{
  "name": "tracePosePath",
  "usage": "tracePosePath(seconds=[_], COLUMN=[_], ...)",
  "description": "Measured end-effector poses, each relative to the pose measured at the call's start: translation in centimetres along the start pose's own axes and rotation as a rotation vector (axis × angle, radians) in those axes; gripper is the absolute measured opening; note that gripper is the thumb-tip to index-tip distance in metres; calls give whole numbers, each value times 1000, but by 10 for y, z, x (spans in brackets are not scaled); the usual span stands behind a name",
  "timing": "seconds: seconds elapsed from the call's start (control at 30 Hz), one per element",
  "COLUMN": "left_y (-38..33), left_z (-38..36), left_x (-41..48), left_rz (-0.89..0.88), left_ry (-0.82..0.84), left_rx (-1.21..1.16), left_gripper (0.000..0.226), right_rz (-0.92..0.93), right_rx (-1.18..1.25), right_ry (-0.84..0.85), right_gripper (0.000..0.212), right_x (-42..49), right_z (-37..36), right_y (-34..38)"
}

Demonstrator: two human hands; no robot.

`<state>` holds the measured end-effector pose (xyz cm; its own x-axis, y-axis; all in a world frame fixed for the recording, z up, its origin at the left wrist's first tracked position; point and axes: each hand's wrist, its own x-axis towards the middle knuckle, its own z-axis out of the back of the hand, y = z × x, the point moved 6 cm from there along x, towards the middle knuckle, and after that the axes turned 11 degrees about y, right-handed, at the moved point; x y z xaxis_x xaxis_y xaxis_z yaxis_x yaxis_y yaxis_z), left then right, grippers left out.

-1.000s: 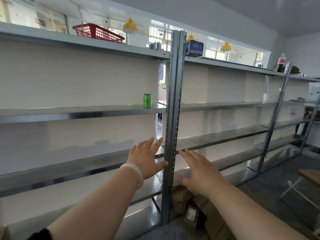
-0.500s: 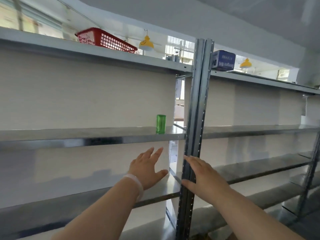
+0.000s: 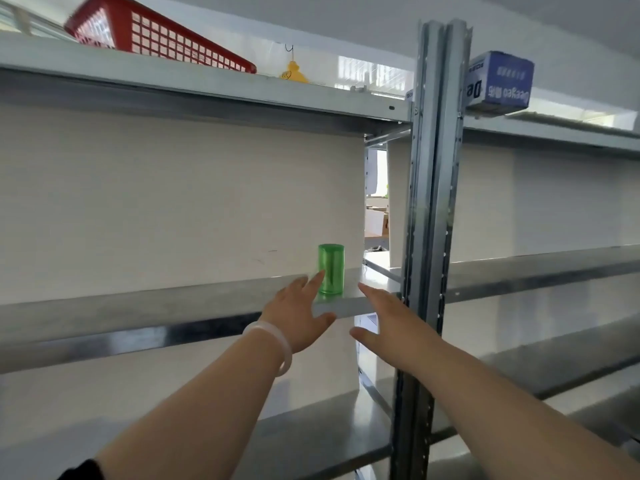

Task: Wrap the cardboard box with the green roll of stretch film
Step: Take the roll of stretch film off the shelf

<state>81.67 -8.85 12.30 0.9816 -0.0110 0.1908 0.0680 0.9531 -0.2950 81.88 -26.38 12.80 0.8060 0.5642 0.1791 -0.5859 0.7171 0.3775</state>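
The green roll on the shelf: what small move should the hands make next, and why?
Probably reach the left hand a little further and close its fingers round the green roll. It stands upright on the shelf; this hand and the right hand are open and empty, and the left fingertips are nearest it, though contact I cannot tell.
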Motion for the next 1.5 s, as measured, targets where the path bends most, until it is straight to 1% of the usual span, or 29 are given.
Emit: tracePosePath(seconds=[0.13,0.3,0.4,0.47,0.57,0.63,0.73,0.8,0.97,1.07,1.17,1.3,1.43,1.5], left_y=[7,13,21,25,29,34,47,56,87,104,109,108,96,87], left_z=[-7,-1,-6,-12,-12,-10,-1,11,45,54,58,52,34,23], left_x=[46,97,123,135,138,133,117,98,12,-65,-150,-280,-424,-496], left_rz=[56,158,228,257,239,250,287,330,443,538,622,771,923,1011], left_ry=[-3,-86,-69,-54,-143,-205,-274,-338,-468,-523,-589,-659,-813,-858], left_rx=[-35,-168,-261,-316,-392,-416,-443,-416,-472,-547,-596,-602,-633,-646], left_gripper=[85,82,81,74,49,39,43,45,54,50,48,46,40,41], right_rz=[61,109,110,113,173,238,321,387,602,699,778,909,1023,1056], right_rx=[46,173,253,320,409,415,446,474,614,686,740,772,737,753], right_ry=[13,-36,-24,-13,-36,-67,-66,-49,48,163,313,520,700,806], right_gripper=[72,70,73,73,67,64,65,65,64,64,63,62,68,66], right_x=[56,131,172,194,210,213,219,220,194,162,118,37,-69,-126], right_z=[-1,5,3,0,-6,-9,-13,-16,-36,-63,-94,-138,-189,-211], right_y=[-15,-39,-52,-58,-55,-49,-31,-8,75,128,184,259,334,367])
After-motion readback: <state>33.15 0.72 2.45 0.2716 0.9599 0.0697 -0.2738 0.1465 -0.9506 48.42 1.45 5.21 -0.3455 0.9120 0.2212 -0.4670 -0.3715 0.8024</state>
